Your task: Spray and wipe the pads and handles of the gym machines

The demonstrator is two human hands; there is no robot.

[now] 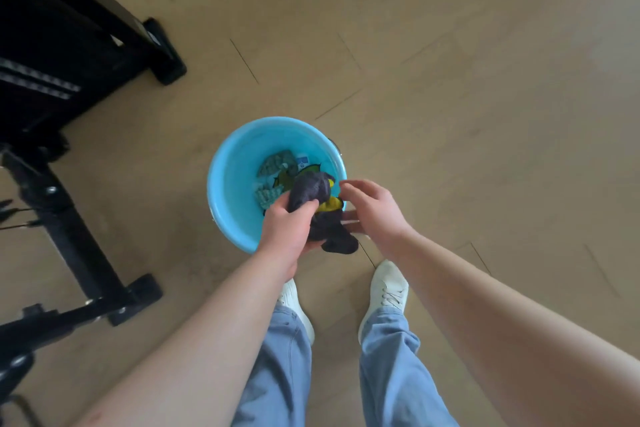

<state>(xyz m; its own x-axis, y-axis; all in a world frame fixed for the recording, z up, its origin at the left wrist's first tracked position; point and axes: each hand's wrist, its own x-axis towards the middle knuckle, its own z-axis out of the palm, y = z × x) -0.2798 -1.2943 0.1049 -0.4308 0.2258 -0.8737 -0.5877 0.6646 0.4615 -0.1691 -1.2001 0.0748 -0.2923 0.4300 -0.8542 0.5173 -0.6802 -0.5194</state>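
Note:
A light blue bucket (230,180) stands on the floor in front of my feet. My left hand (285,229) grips a dark grey cloth (311,189) above the bucket's near rim, and part of the cloth hangs below the hand. My right hand (372,208) hovers beside the cloth with fingers loosely spread, holding nothing. Inside the bucket lie a yellow cloth (329,205) and teal cloths (275,165). No spray bottle is visible.
Black gym machine frames (69,55) fill the left side, with a floor foot (166,55) and a lower base bar (86,274). My white shoes (386,288) stand just behind the bucket. Tan flooring spreads to the right and far side.

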